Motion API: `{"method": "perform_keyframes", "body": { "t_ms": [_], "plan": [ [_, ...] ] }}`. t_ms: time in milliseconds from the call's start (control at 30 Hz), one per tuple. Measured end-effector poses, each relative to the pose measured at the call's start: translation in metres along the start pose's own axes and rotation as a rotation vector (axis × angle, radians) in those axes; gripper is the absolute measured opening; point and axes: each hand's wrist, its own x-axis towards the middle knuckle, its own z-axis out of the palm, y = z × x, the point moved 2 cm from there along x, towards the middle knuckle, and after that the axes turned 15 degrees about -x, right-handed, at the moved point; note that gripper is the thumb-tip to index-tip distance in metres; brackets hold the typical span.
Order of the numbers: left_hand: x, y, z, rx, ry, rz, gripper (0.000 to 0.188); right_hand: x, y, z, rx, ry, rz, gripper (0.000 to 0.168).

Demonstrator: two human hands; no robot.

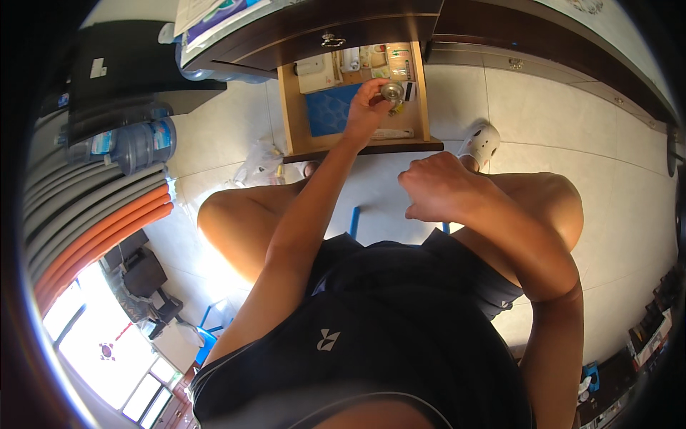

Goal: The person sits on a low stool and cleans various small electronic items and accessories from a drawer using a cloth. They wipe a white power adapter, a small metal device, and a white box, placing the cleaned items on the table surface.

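My left hand (368,110) reaches over an open wooden drawer (284,115) and holds a small round metallic-looking object (392,92) between thumb and fingers. Its exact kind is not clear. Beneath and left of that hand lies a blue sheet or folder (326,110) with a round pattern. A small yellow item (396,110) shows just under the held object. A long white packet (394,133) lies along the drawer's front. My right hand (437,185) hovers near my right knee, back upward and fingers curled under; whether anything is inside it is hidden.
At the drawer's back sit a white box (316,75) and several small cards and packets (397,58). The dark cabinet (316,40) overhangs the drawer. A clear plastic bag (260,166) lies on the tiled floor at left, with large water bottles (144,145) beyond it.
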Motion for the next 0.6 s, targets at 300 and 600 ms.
{"method": "perform_keyframes", "body": {
  "t_ms": [300, 600],
  "plan": [
    [-0.033, 0.060, 0.014, -0.813, -0.169, -0.429, 0.028, -0.005, -0.004, -0.001, -0.050, 0.094, 0.007, 0.034],
    [-0.023, 0.055, -0.016, -0.183, 0.087, -0.376, 0.025, -0.017, -0.008, -0.008, -0.048, 0.039, 0.041, 0.037]
  ]
}}
